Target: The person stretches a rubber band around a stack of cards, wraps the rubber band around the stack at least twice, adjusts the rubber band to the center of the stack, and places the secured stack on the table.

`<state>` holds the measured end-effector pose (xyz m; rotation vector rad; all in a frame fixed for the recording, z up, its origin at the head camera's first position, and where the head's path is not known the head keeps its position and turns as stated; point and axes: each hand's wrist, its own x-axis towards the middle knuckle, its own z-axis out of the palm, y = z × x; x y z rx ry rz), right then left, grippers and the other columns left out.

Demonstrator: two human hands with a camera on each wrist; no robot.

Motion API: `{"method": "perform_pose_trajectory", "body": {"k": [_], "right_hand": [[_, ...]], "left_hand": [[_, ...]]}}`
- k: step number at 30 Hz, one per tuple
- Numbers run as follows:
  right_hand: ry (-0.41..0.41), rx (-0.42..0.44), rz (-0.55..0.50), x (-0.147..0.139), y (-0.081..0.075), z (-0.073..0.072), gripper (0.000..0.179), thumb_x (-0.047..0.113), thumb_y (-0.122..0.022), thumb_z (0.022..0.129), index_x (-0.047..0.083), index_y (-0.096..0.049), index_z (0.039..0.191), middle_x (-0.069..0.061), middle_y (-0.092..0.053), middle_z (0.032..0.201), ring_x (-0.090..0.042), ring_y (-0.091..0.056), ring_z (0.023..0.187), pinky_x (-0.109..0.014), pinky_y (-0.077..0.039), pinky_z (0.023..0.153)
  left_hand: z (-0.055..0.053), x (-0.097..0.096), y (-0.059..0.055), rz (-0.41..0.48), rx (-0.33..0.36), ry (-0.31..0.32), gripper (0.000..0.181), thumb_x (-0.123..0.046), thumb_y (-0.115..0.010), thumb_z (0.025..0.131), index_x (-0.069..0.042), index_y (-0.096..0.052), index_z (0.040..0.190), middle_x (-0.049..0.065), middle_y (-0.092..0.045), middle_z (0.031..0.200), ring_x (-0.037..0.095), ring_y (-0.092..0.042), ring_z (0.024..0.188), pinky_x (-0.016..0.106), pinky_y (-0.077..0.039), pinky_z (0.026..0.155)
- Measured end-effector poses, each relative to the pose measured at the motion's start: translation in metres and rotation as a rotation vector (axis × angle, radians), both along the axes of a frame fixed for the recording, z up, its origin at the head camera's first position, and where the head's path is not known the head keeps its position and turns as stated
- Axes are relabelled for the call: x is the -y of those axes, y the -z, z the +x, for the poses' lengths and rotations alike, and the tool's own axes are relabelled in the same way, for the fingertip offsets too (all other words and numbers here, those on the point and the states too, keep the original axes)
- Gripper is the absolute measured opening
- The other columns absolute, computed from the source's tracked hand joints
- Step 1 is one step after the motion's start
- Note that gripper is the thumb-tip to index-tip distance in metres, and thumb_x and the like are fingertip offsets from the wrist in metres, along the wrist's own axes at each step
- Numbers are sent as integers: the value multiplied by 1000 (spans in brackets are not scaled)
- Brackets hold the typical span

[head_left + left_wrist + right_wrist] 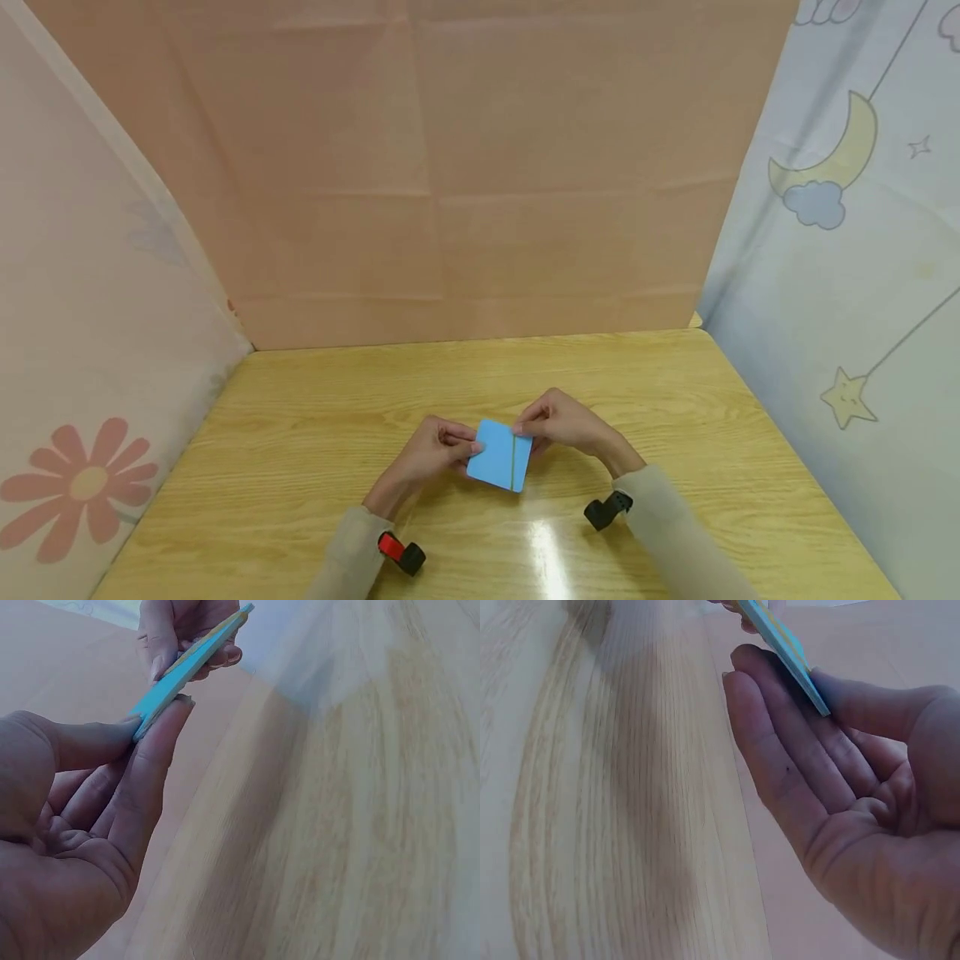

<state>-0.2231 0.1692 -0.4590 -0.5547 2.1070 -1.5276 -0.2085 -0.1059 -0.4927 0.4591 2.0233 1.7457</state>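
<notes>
A thin light-blue square pad (493,454) with rounded corners is held up above the table, tilted. Around it, near its right side, runs a narrow yellow-brown band (513,462), which looks like a rubber band. My left hand (437,452) pinches the pad's left edge, thumb on the face and fingers behind, as the left wrist view also shows. At the upper right corner my right hand (566,423) grips the pad, its thumb by the band. In the right wrist view, the fingers (780,750) of that hand extend behind the pad's pale edge (799,671).
The wood-grain table (337,392) stretches below both hands. A plain tan sheet (450,183) hangs at the back. Patterned cloths rise at the left (90,333) and right (825,275). Each sleeved wrist wears a strap with a small black device (600,514).
</notes>
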Motion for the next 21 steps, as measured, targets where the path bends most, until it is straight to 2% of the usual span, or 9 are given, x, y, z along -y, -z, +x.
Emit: {"method": "perform_pose_trajectory", "body": {"k": [5,7,10,15,21], "right_hand": [[-39,-41,47,5,-1,-1,18,13,-70,101,0,-82,103,-12,-80,94,-15,-74,71,-45,-67,69],[-48,-54,67,6,-1,-2,18,13,-70,101,0,-83,104,-11,-80,92,-11,-72,70,-40,-66,67],[-35,-40,78,7,-1,-4,17,13,-71,100,2,-83,103,-10,-80,91,-11,-73,70,-37,-66,66],[-4,-4,67,7,-1,-4,17,16,-73,100,3,-83,102,-8,-80,92,-11,-73,71,-39,-67,69],[24,25,36,6,2,-4,21,21,-73,100,2,-83,102,-11,-81,101,-15,-75,77,-38,-67,72]], "left_hand": [[2,-3,0,-14,-13,41,23,-8,-73,99,8,-77,115,23,-80,96,10,-72,69,30,-66,64],[4,-5,0,-19,-12,47,23,-8,-73,99,7,-77,115,22,-80,95,9,-72,69,29,-65,64],[5,-6,0,-15,-9,33,22,-7,-73,99,8,-77,115,22,-80,95,9,-71,69,28,-65,63],[3,-5,-1,-8,-1,18,23,-8,-72,100,9,-77,115,22,-80,96,10,-72,71,30,-66,64],[2,-3,1,12,36,13,27,-11,-72,100,9,-75,118,22,-81,100,13,-76,75,33,-67,69]]}}
